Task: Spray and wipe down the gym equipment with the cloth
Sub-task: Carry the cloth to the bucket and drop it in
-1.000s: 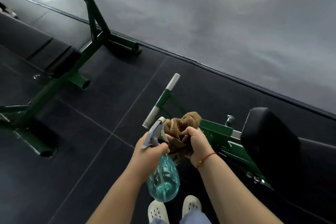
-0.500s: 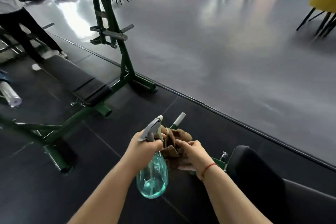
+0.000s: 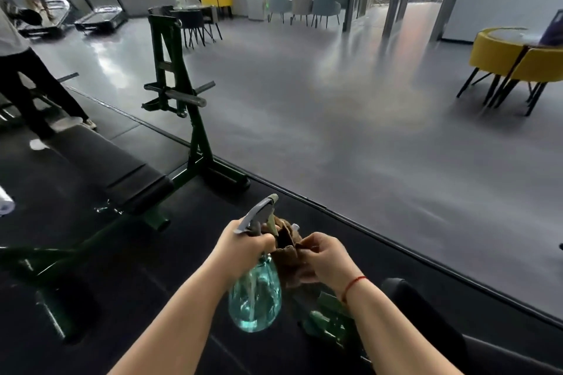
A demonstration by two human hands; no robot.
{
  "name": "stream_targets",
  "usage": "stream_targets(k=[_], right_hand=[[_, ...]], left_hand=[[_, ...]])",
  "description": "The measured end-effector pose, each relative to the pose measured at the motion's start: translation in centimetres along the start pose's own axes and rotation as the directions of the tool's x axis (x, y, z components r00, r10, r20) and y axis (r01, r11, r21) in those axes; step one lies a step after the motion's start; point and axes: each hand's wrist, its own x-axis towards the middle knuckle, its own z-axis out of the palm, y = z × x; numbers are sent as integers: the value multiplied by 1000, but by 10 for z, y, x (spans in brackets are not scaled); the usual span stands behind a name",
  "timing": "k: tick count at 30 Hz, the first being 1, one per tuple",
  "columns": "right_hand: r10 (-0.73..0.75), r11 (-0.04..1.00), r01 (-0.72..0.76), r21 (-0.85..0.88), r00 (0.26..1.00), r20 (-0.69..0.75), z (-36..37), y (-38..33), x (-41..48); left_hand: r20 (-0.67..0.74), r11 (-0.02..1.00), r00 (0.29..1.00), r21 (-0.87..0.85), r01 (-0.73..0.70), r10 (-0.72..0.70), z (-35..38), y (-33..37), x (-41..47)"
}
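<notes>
The person is holding a teal spray bottle (image 3: 256,298) by its neck in the left hand (image 3: 243,245). The fingers are wrapping tight round it just under the grey trigger head, and the nozzle is pointing up and away. Just right of the bottle and touching it, a brown cloth (image 3: 286,256) is bunching up in the right hand (image 3: 327,259), whose fingers and thumb are pinching its folds. A red string (image 3: 353,283) is circling that wrist. Below and to the right of the bottle a green machine frame (image 3: 329,320) is showing, blurred, with a black pad (image 3: 426,313) lying farther right. To the bottle's left a black bench (image 3: 100,173) is stretching away. Beyond the bottle, up and to the left, a green upright rack (image 3: 170,70) is standing at the mat's edge. Far to the bottle's left another person's legs (image 3: 27,82) in dark trousers are standing. Well beyond the bottle to the right, yellow chairs (image 3: 499,55) are sitting on the grey floor.
</notes>
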Motion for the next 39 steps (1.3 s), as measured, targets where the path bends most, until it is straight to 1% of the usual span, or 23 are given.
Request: stream_targets(k=[1, 3, 4, 5, 6, 7, 9, 11, 13, 15, 17, 21, 23, 24, 27, 30, 34, 37, 39], right_hand=[[-54, 990, 47, -133, 997, -49, -4, -4, 8], [-176, 909, 99, -405, 972, -156, -12, -19, 26], [-225, 878, 105, -467, 952, -209, -17, -29, 34], [-268, 871, 116, -478, 927, -262, -19, -43, 42], [-302, 881, 136, -453, 899, -317, -20, -57, 52], [-319, 905, 164, -393, 872, -371, -18, -73, 60], [-316, 947, 249, -204, 836, -449, -9, -98, 78], [-292, 948, 316, -40, 812, -506, 7, -119, 99], [-267, 923, 376, 79, 775, -573, 24, -137, 124], [-227, 881, 440, 176, 718, -658, 42, -156, 156], [-154, 844, 474, 251, 663, -733, 61, -174, 187], [-43, 762, 529, 374, 618, -785, 89, -212, 234], [5, 725, 561, 400, 576, -818, 96, -231, 253], [23, 712, 579, 397, 546, -837, 97, -239, 261], [48, 695, 614, 373, 478, -877, 96, -259, 277], [33, 702, 631, 329, 433, -901, 99, -280, 294], [61, 694, 642, 325, 398, -915, 89, -298, 318], [108, 695, 637, 334, 366, -924, 74, -299, 341], [130, 672, 650, 355, 368, -921, 61, -299, 356]], left_hand=[[1, 1000, 1000, -3, -6, 6, -6, 2, 7], [15, 1000, 1000, -22, -22, 22, -19, 5, 22], [24, 999, 999, -27, -32, 32, -25, 7, 31], [28, 999, 999, -36, -36, 37, -32, 9, 39], [35, 998, 999, -45, -40, 41, -40, 11, 49], [41, 998, 998, -47, -50, 52, -48, 12, 60], [84, 995, 992, -41, -87, 90, -64, 13, 82], [153, 994, 982, -26, -109, 112, -85, 10, 111], [196, 992, 973, -8, -124, 123, -110, 10, 146], [226, 990, 965, 11, -138, 132, -143, 12, 192], [287, 986, 948, 55, -160, 137, -179, 15, 239], [413, 957, 904, 200, -211, 113, -233, 23, 308], [466, 930, 881, 282, -237, 83, -251, 24, 343], [479, 928, 875, 289, -234, 71, -258, 21, 363], [452, 937, 891, 297, -187, 35, -267, 19, 403], [404, 943, 913, 275, -186, 62, -272, 23, 426], [385, 937, 918, 279, -210, 91, -271, 31, 454], [397, 933, 917, 314, -177, 41, -262, 40, 477], [420, 913, 907, 362, -185, 17, -254, 45, 494]])
